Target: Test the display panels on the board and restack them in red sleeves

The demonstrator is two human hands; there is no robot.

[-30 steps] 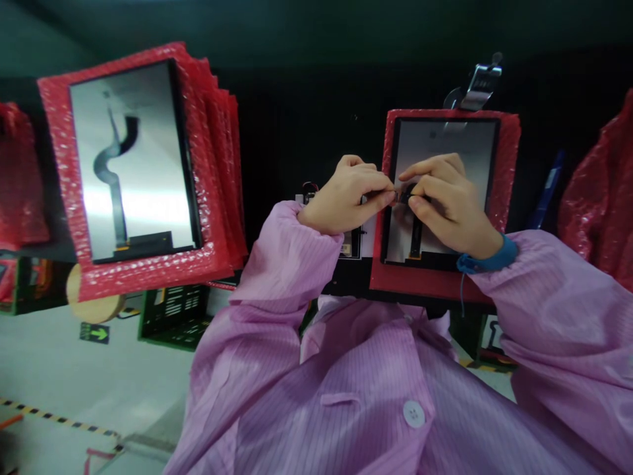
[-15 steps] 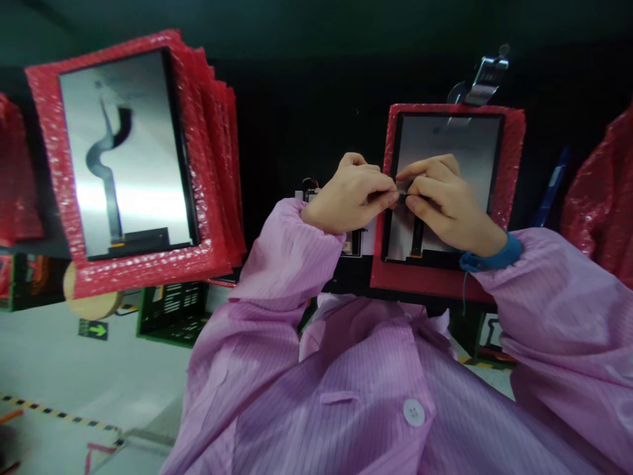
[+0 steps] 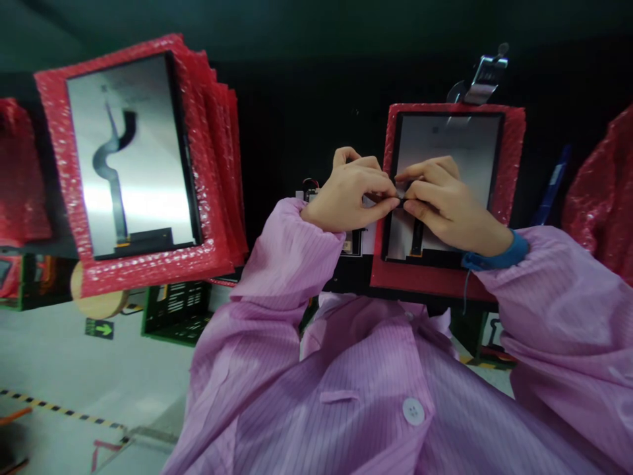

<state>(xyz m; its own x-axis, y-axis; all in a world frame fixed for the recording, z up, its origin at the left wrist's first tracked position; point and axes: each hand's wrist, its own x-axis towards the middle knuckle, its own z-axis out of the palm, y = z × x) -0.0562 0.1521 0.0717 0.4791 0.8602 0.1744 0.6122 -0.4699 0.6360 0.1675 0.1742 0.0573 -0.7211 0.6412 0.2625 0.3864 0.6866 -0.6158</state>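
Observation:
An LCD panel [image 3: 455, 142] with a grey back and black edges lies on a red bubble-wrap pad [image 3: 514, 152]. From its lower edge a dark flat ribbon cable [image 3: 418, 234] runs up to my fingers. My left hand [image 3: 359, 188] reaches in from the panel's left edge, thumb and forefinger pinched at the cable's end. Over the panel, my right hand [image 3: 442, 201] is closed, its thumb and forefinger pinching the same end. The fingertips almost meet and largely cover what lies between them. Partly under my left wrist is a circuit board [image 3: 352, 243].
A stack of red bubble wrap [image 3: 217, 198] stands at left with another LCD panel [image 3: 143, 198] on top. A metal clamp [image 3: 487, 79] is behind the pad. At right are a blue pen-like tool [image 3: 552, 185] and more red wrap [image 3: 606, 191]. A green crate [image 3: 173, 310] stands below.
My left fingers have straightened slightly and still meet the right fingertips at the cable end. My right hand has barely shifted. The view has turned slightly, moving the left stack a little rightward.

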